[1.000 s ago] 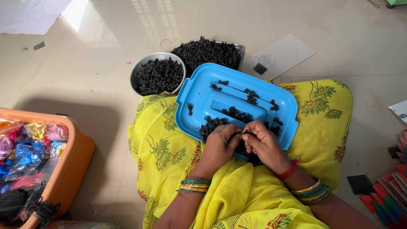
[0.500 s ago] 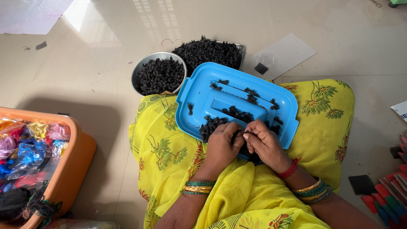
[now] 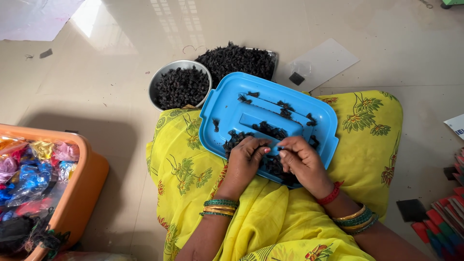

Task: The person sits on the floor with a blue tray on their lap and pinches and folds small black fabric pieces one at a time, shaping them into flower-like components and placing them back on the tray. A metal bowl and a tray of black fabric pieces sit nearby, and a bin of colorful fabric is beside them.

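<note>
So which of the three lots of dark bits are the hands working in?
The one on the blue tray in the lap: both hands, left and right, rest on it. The steel bowl and the heaped pile sit on the floor beyond, untouched.

White sheet [image 3: 321,64] flat on floor beyond the tray, a small dark square label [image 3: 296,78] on its near corner. White printed card [image 3: 456,126] at right edge, partly cut off. Shiny coloured wrappers [image 3: 34,166] fill the orange tub.
</note>
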